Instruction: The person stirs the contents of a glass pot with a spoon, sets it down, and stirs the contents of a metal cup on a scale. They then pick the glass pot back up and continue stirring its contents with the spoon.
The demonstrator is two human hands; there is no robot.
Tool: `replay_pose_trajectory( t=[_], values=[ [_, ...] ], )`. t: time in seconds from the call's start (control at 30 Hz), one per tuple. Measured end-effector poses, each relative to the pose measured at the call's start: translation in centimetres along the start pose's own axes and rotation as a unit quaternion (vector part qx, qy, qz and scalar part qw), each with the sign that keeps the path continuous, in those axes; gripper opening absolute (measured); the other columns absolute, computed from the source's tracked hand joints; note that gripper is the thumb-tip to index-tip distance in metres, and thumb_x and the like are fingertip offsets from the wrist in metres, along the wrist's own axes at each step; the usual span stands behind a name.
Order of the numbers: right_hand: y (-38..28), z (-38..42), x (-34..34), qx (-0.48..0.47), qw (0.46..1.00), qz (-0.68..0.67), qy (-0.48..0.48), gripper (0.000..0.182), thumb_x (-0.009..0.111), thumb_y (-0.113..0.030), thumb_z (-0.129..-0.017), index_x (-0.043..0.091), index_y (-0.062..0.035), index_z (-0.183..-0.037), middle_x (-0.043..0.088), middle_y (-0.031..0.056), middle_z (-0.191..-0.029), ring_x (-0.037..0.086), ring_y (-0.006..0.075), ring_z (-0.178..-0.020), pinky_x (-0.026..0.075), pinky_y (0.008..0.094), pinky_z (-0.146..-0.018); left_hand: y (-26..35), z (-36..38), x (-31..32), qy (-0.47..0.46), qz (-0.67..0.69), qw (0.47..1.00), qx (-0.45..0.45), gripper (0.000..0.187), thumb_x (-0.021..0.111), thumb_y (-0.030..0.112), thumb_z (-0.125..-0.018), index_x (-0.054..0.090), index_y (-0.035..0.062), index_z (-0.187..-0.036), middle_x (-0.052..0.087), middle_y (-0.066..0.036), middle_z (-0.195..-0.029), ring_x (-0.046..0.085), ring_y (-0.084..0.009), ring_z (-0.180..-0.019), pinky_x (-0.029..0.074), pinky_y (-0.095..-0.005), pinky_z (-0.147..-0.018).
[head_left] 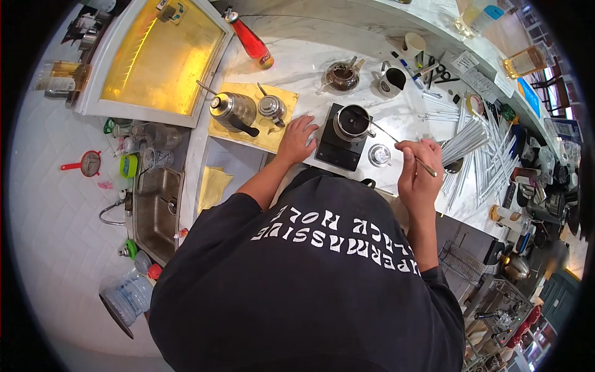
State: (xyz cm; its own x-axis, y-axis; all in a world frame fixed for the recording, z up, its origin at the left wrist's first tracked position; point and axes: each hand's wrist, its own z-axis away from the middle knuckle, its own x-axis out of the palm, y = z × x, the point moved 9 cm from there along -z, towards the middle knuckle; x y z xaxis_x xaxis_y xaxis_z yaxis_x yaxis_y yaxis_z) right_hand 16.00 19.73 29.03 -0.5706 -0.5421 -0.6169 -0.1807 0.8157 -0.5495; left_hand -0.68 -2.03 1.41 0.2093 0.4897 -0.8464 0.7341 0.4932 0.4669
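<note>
My right hand (420, 167) is closed on a long thin metal spoon (389, 133), whose far end reaches into a metal pot (352, 123) with dark contents. That pot stands on a black scale (338, 151). Resting on the counter's front edge just left of the scale, my left hand (299, 140) has its fingers apart and holds nothing. Between the pot and my right hand sits a small glass lid (379, 155). Behind the scale are a glass teapot (342, 77) with dark contents and a metal pitcher (392, 81).
A gooseneck kettle (234, 113) and a small metal-lidded pot (271, 108) stand on a yellow cloth (261, 141) at the left. Behind them is a red bottle (251, 40). Many wrapped straws (489, 167) spread at the right. A sink (158, 214) lies left.
</note>
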Motion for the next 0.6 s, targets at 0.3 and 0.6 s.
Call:
replay_pose_trajectory(
  t=[0.3, 0.6],
  values=[
    [0.0, -0.9, 0.1, -0.017, 1.0, -0.024, -0.008, 0.006, 0.065, -0.004, -0.1, 0.066, -0.0023, -0.095, 0.07, 0.0076, -0.084, 0.065, 0.0278, -0.075, 0.049, 0.0471, -0.091, 0.0, 0.1, 0.0, 0.016, 0.0, 1.0, 0.001, 0.04, 0.072, 0.02, -0.086, 0.067, 0.0104, -0.124, 0.057, -0.014, -0.146, 0.048, -0.0364, -0.142, 0.037, -0.0506, -0.119],
    [0.9, -1.1, -0.1, -0.017, 0.999, -0.035, -0.016, 0.009, 0.064, -0.005, -0.101, 0.067, -0.0026, -0.093, 0.071, 0.0077, -0.084, 0.064, 0.0289, -0.076, 0.05, 0.048, -0.09, -0.1, 0.2, 0.2, 0.005, -0.007, 1.0, -0.007, 0.042, 0.073, 0.018, -0.087, 0.065, 0.0099, -0.127, 0.055, -0.015, -0.148, 0.047, -0.0382, -0.143, 0.036, -0.0509, -0.119]
  ],
)
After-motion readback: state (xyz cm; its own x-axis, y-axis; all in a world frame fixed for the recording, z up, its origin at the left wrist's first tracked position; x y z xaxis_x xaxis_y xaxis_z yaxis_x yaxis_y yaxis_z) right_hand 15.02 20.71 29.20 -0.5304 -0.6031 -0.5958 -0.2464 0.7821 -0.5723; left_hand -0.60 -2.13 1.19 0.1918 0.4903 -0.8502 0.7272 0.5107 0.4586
